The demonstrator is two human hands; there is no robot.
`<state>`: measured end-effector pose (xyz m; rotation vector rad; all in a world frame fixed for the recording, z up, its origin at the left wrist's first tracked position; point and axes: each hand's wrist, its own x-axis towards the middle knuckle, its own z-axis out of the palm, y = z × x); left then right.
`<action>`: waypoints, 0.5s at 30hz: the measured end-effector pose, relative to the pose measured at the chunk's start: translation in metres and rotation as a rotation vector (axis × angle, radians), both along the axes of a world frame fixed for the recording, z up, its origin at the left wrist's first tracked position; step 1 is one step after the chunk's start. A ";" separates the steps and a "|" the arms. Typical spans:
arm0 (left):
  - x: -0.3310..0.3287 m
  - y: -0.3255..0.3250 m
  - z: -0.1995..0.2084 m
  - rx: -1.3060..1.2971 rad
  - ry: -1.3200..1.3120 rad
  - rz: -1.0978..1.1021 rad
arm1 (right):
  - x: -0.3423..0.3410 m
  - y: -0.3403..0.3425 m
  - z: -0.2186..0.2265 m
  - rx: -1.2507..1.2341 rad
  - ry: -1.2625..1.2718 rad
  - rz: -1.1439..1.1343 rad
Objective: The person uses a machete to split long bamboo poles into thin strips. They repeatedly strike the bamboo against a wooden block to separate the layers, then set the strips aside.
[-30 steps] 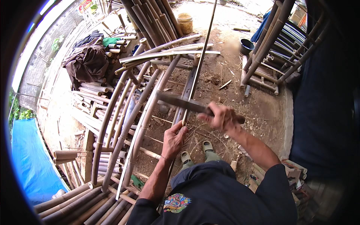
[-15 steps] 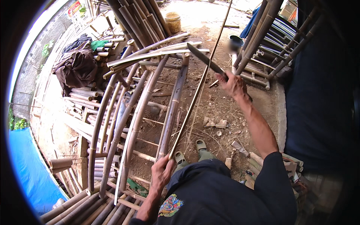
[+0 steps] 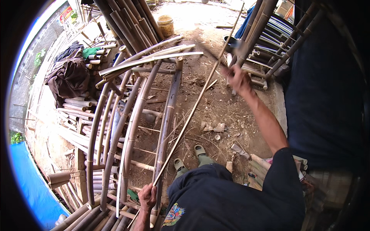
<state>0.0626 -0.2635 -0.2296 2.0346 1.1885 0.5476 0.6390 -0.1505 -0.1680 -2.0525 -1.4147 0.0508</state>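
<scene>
Gripping thin bamboo strip (image 3: 192, 111), left hand (image 3: 147, 196) closed

Thin strip (image 3: 192, 109) in the left hand (image 3: 147, 196): bamboo, pale tan, smooth, matt. Curved frame (image 3: 131, 127) of bamboo poles, grey-brown, weathered, dull, with nodes showing. Blade (image 3: 210, 54) in the right hand (image 3: 239, 79): blurred, looks like dark metal. Ground (image 3: 216, 104) is bare dirt, rough, littered with chips. Bucket (image 3: 166, 24) plastic, yellowish, dirty. Tarp (image 3: 29, 184) blue plastic, slightly glossy. Bundle (image 3: 69, 75) dark cloth, matt. Sandals (image 3: 189, 158) rubbery, grey-green.
</scene>
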 end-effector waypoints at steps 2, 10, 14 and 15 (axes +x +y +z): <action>-0.007 -0.004 -0.004 0.028 0.012 -0.045 | 0.028 0.001 0.002 -0.013 -0.020 -0.162; -0.035 -0.011 -0.006 -0.024 -0.017 0.058 | 0.088 -0.012 0.014 -0.177 -0.026 -0.313; -0.086 -0.032 -0.042 -0.045 0.077 0.105 | 0.115 -0.021 0.068 -0.225 -0.221 -0.373; -0.094 -0.033 -0.043 -0.040 0.114 0.080 | 0.117 -0.021 0.076 -0.214 -0.251 -0.373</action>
